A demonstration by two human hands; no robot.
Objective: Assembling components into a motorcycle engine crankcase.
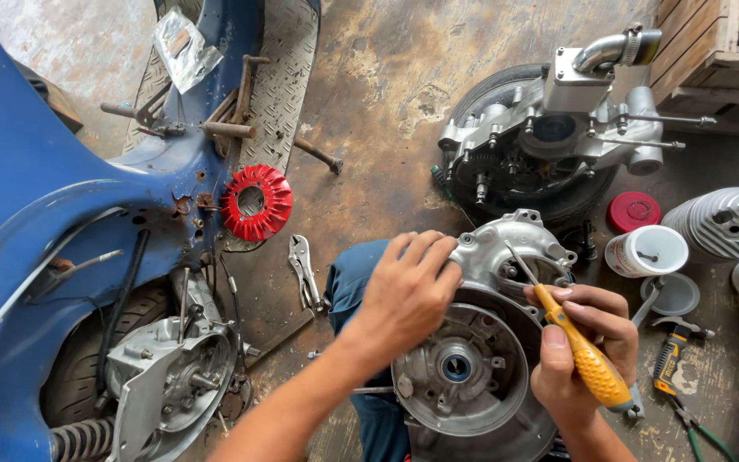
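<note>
A grey aluminium engine casing half (481, 359) rests on my lap, its round inner face with a central bearing facing up. My left hand (408, 287) lies on the casing's upper left edge and grips it. My right hand (579, 351) holds a yellow-handled screwdriver (588, 364), whose thin shaft points up-left into a recess near the top of the casing.
A blue scooter body (36, 222) with an engine fills the left. A red fan wheel (256, 202) and locking pliers (304, 272) lie on the floor. An engine block on a tyre (549, 137), a white pot (646, 251), a finned cylinder (729, 222) and pliers (673, 359) sit right.
</note>
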